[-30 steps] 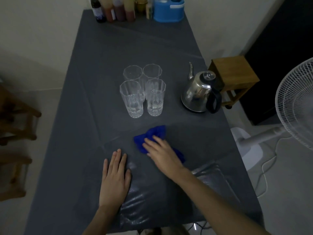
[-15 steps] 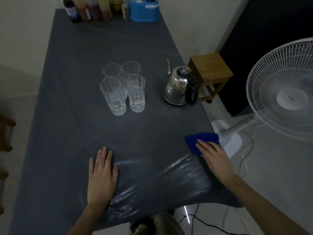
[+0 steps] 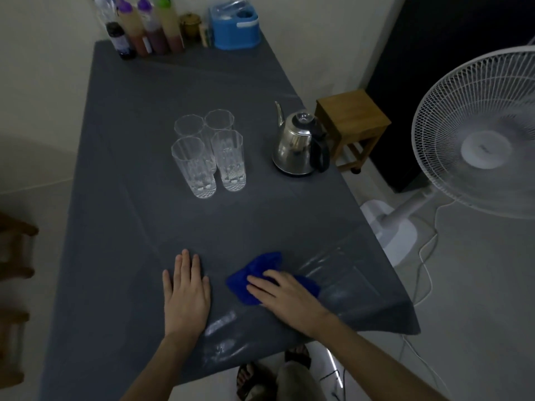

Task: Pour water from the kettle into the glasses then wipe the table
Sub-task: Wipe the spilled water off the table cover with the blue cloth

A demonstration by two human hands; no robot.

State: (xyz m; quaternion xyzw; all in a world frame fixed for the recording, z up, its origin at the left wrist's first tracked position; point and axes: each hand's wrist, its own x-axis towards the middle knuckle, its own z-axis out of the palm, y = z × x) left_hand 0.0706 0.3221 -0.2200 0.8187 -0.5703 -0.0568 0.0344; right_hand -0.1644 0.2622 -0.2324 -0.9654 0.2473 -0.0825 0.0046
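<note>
Several clear cut glasses (image 3: 208, 157) stand close together in the middle of the dark grey table (image 3: 139, 215). To their right stands a steel kettle (image 3: 298, 146) with a black handle, near the right edge. A blue cloth (image 3: 254, 276) lies crumpled near the table's front edge. My right hand (image 3: 286, 299) presses flat on the cloth and covers its right part. Just left of it, my left hand (image 3: 186, 296) lies flat on the table with fingers together, holding nothing.
Sauce bottles (image 3: 144, 30) and a blue box (image 3: 236, 27) line the far end against the wall. A wooden stool (image 3: 353, 123) and a white standing fan (image 3: 477, 134) stand right of the table. Wet streaks (image 3: 338, 267) shine near the front right corner.
My right hand has slid the blue cloth from the right edge back left toward the middle front. My left hand stays flat in place. The view has shifted.
</note>
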